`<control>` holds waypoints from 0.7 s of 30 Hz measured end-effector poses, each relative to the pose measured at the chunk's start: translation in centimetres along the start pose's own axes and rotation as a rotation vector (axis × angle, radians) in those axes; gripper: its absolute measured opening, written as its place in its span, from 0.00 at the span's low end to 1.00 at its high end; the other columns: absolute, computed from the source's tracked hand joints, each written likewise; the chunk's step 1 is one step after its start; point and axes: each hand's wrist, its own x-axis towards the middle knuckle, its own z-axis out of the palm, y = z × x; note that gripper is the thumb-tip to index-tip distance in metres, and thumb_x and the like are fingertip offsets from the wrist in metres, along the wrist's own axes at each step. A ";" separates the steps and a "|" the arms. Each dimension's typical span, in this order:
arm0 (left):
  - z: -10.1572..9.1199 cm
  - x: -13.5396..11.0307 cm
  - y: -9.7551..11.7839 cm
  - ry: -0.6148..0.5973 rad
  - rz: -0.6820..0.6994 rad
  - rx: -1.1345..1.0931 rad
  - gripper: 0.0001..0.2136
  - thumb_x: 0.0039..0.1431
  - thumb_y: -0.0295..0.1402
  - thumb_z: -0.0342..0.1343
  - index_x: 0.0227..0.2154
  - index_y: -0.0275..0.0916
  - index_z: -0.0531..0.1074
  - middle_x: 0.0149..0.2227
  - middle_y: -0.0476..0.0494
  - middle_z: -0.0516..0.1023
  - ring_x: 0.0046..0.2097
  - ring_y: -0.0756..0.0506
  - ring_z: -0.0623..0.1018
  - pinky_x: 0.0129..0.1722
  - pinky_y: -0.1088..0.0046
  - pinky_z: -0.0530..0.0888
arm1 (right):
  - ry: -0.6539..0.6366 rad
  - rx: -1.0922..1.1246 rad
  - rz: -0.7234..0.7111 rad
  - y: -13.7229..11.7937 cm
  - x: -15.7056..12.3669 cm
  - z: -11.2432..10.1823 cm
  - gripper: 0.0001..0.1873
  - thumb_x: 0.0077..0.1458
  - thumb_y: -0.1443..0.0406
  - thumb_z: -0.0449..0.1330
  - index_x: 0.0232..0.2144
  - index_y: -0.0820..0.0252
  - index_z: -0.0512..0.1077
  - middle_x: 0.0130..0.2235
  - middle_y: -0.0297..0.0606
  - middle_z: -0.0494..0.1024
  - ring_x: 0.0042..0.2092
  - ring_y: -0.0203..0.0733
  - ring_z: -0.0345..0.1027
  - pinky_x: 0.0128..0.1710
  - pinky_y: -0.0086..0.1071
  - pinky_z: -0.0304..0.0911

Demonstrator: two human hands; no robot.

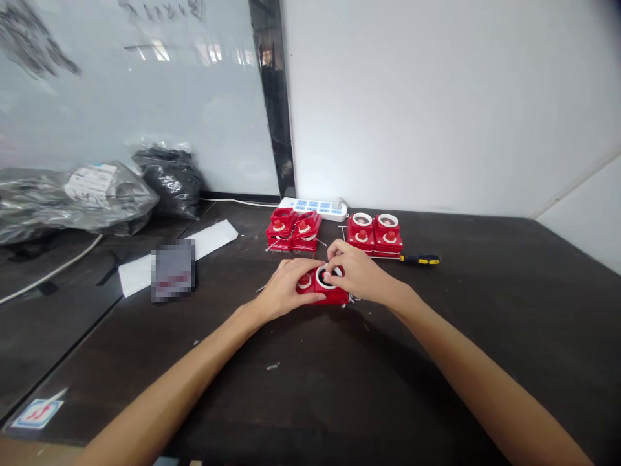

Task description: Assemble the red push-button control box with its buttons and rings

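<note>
A red box (332, 298) with a white ring around a dark round opening lies on the table in front of me, a smaller white-rimmed red knob at its left. My left hand (287, 289) grips its left part, fingers over the far side and thumb along the near side. Over the white ring (318, 277), my right hand (358, 268) pinches a small whitish-pink piece (327, 276) at the opening. What kind of piece it is cannot be made out. Short pale wires (353, 298) stick out at the box's right end.
Behind stand similar red boxes, one group at left (305, 243) and one at right (373, 243). A white power strip (315, 208) lies along the wall. A yellow-and-black screwdriver (421, 259) is at right. Plastic bags (169, 184) and white paper (213, 238) lie at left.
</note>
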 end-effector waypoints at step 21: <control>-0.9 -0.7 -1.2 -0.153 -0.001 0.033 0.37 0.56 0.48 0.62 0.66 0.48 0.55 0.62 0.38 0.65 0.59 0.37 0.70 0.59 0.56 0.69 | -0.091 0.001 0.007 0.7 -2.5 -0.5 0.25 0.55 0.63 0.63 0.55 0.59 0.68 0.54 0.46 0.75 0.53 0.51 0.70 0.53 0.45 0.65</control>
